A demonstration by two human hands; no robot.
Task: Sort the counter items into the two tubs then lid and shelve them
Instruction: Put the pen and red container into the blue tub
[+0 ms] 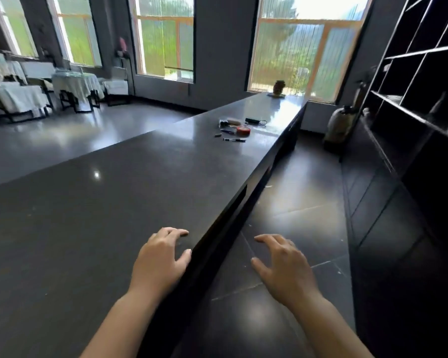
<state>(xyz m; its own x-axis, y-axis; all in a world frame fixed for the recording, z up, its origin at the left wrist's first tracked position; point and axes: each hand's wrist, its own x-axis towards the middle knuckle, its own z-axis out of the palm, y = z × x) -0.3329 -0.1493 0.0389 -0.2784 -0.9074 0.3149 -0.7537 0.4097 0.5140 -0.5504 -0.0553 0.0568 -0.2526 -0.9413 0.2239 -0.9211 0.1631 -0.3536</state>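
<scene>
Both hands empty, fingers spread. Left hand [163,257] over the counter [101,202] edge, lower centre; right hand [282,264] over the floor beside it. Items [237,127] (red tape [243,130], pen [234,140], small dark bits) clustered upper centre-right, well apart from the hands. No tubs in view. Judged step: approach. Walk along the counter first; find tubs before grasping anything. Shelf [411,73] at right.

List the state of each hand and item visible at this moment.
Left hand: open, resting on the dark counter edge.
Right hand: open, empty, over the floor.
Red tape roll: lying flat, unsorted.
Black pen: lying on the counter.
Dark shelving unit: open-fronted.
</scene>
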